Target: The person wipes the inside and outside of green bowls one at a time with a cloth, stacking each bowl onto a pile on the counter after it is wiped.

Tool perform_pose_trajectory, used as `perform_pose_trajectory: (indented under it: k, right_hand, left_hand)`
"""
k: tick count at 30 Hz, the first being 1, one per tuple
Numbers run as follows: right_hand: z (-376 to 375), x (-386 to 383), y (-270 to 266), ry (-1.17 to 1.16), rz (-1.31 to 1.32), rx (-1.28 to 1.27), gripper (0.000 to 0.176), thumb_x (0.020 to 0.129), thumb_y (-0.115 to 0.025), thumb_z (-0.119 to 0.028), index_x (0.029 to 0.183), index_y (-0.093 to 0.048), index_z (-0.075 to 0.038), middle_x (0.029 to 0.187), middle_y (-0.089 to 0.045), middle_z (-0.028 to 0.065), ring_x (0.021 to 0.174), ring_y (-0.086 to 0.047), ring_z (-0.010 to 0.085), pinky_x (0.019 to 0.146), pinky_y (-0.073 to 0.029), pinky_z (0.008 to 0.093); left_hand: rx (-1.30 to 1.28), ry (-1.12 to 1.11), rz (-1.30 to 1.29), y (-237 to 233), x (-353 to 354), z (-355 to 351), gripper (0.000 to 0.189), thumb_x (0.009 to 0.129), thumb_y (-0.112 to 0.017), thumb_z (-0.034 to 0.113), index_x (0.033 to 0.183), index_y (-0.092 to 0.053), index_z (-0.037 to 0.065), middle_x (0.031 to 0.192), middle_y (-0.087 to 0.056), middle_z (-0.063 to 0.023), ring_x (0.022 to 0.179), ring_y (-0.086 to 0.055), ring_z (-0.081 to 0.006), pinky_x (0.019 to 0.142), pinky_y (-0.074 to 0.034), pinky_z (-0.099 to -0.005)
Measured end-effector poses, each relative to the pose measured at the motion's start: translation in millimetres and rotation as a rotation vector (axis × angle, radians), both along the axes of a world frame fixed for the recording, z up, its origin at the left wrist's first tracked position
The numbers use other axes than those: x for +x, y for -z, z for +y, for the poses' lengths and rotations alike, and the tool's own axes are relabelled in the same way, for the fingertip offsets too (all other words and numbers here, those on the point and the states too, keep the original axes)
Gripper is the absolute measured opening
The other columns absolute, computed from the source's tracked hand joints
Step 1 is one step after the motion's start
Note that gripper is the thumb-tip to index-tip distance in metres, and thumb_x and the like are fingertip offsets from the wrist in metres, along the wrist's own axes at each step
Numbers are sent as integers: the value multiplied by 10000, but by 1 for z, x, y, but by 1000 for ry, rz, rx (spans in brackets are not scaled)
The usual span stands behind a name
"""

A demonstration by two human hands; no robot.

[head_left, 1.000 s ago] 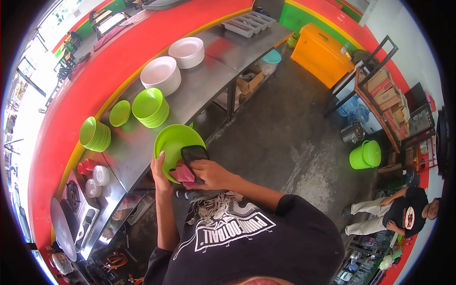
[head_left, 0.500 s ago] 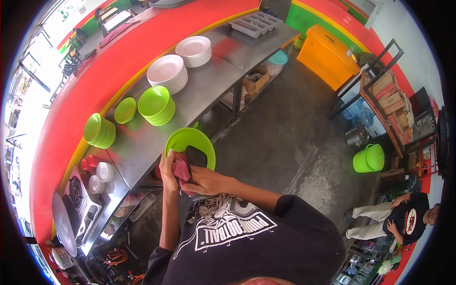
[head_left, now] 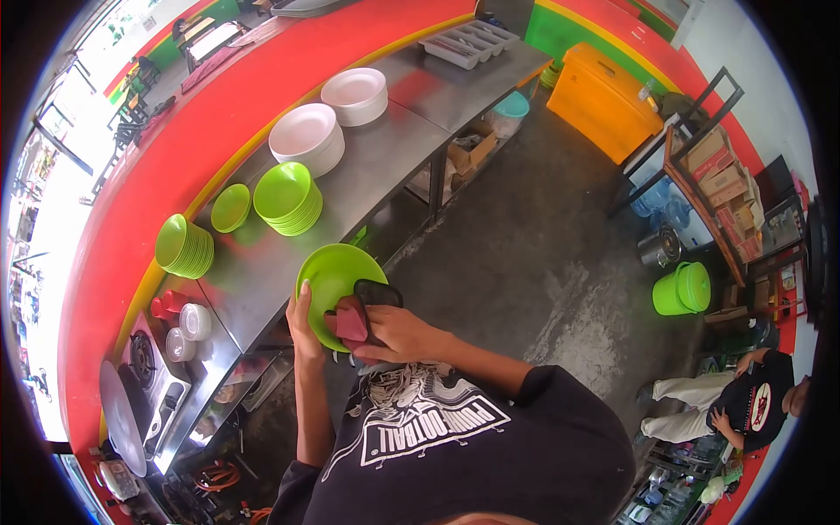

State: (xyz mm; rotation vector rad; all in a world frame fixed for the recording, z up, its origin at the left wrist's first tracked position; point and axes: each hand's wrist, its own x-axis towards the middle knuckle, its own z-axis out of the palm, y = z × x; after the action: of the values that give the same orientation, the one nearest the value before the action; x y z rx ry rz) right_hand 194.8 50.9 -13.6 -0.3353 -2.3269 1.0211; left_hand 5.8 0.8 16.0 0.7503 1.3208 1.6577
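One steel counter [head_left: 372, 162]: just beyond the hands, bearing the white plate stack [head_left: 306, 136], a second white stack [head_left: 354, 92], the tall green bowl stack [head_left: 289, 194] and another green stack [head_left: 185, 247].
Co-worker [head_left: 763, 398]: standing at the far right, well apart from the held bowl.
Green bowl [head_left: 334, 262]: held off the counter near its edge, tilted with its inside in view. Against half a second ago it sits slightly nearer the left side, and the two hands have drawn apart.
Right hand [head_left: 398, 334]: fingers grasping the bunched cloth inside the bowl, their tips mostly hidden. It has shifted away from the left thumb, toward the bowl's near right side.
Left hand [head_left: 302, 322]: clasping the bowl at its left rim, thumb over the edge; the other fingers are hidden, so how they press cannot be told.
Maroon cloth [head_left: 352, 327]: in front of the right fingers, against the near inner wall. With the left thumb now clear of it, contact seems to have passed to another part of the wall.
Black piece [head_left: 381, 290]: just above the right knuckles; whether it is joined to the cloth cannot be told.
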Motion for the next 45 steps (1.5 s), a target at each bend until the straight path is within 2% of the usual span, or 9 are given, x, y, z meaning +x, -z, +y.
perform_pose_trajectory:
  k: [6,9,15,18,20,26,33,39,45]
  right_hand:
    - [-8,-17,11,19,39,68,438,838,-759,-308,1110,-628,9,1013,-653,199,950,-640,366,842,-525,443]
    - [-10,-27,13,84,64,73,394,809,-773,-272,1051,-638,8,978,-650,184,906,-648,359,805,-530,440]
    - [-11,-27,12,71,141,93,355,776,-800,-270,989,-663,-20,914,-656,143,878,-653,339,786,-532,429]
    - [-6,-16,17,67,209,185,391,743,-831,-276,1003,-673,-30,947,-670,131,884,-658,327,800,-533,427]
    - [-3,-12,24,69,198,171,407,730,-843,-294,993,-677,-32,952,-672,130,881,-661,322,794,-533,426]
    - [-14,-32,18,212,170,30,396,744,-824,-313,985,-671,-39,915,-664,132,824,-650,325,737,-524,423]
    - [-1,-20,18,101,158,114,390,757,-815,-289,1010,-665,-34,927,-671,126,844,-654,364,740,-524,447]
    - [-8,-26,9,181,49,-50,379,771,-812,-276,1041,-668,-52,944,-667,124,871,-657,364,765,-527,451]
    - [-6,-26,22,46,106,2,401,761,-815,-253,1080,-664,-62,954,-663,131,864,-659,359,755,-531,452]
  left_hand:
    - [-86,-126,-115,-17,22,6,404,1025,-507,380,1206,-592,29,1025,-672,-81,899,-642,-149,806,-489,-297]
    - [-91,-21,-35,3,11,-1,408,1007,-531,363,1234,-579,28,1082,-657,-75,981,-618,-141,858,-477,-301]
    - [-60,-98,29,-1,10,-5,408,982,-539,334,1221,-595,9,975,-674,-78,839,-646,-157,781,-506,-282]
    - [-93,102,-26,-16,-13,-13,426,981,-536,345,1211,-599,-8,990,-677,-90,814,-658,-172,758,-521,-297]
    - [-138,101,1,-16,-13,-14,442,989,-524,323,1268,-564,-18,1111,-655,-104,928,-649,-187,830,-514,-322]
    - [-73,-7,132,8,20,-7,446,1001,-504,264,1343,-516,-22,1207,-614,-102,1034,-603,-172,937,-466,-320]
    - [-131,125,45,-18,-15,-11,455,1010,-479,286,1322,-532,-41,1189,-638,-120,1061,-606,-183,926,-471,-316]
    - [-130,-19,236,-15,18,-9,490,1011,-505,291,1373,-503,-39,1235,-606,-114,1110,-565,-175,962,-450,-321]
    - [-103,26,102,-8,-14,-13,455,1001,-491,275,1320,-546,-46,1213,-625,-126,1095,-588,-190,953,-460,-321]
